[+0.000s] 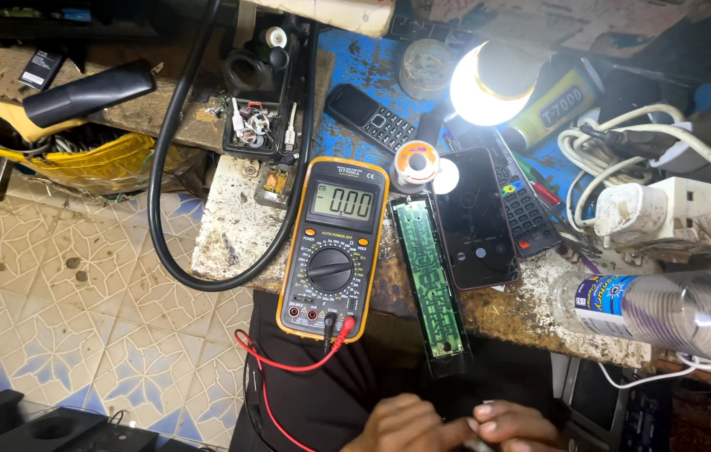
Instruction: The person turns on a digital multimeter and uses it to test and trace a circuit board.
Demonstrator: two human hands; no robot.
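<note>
My left hand (410, 425) and my right hand (516, 424) meet at the bottom edge of the view, fingertips touching around something small and pale that I cannot identify. Just above them lies a long black casing with a green circuit board (428, 280) inside, hanging over the bench edge. To its left sits a yellow multimeter (333, 247) with its display lit. Red and black test leads (288, 364) plug into its base and trail down over my dark lap. A black smartphone (477, 218) lies right of the board.
A lit bulb (489, 84) glares at the top. A solder spool (414, 163), a keypad phone (372, 117), a remote (527, 209), a glue tube (552, 105), white chargers (648, 209) and a plastic bottle (673, 310) crowd the bench. A thick black cable (163, 201) loops left over tiled floor.
</note>
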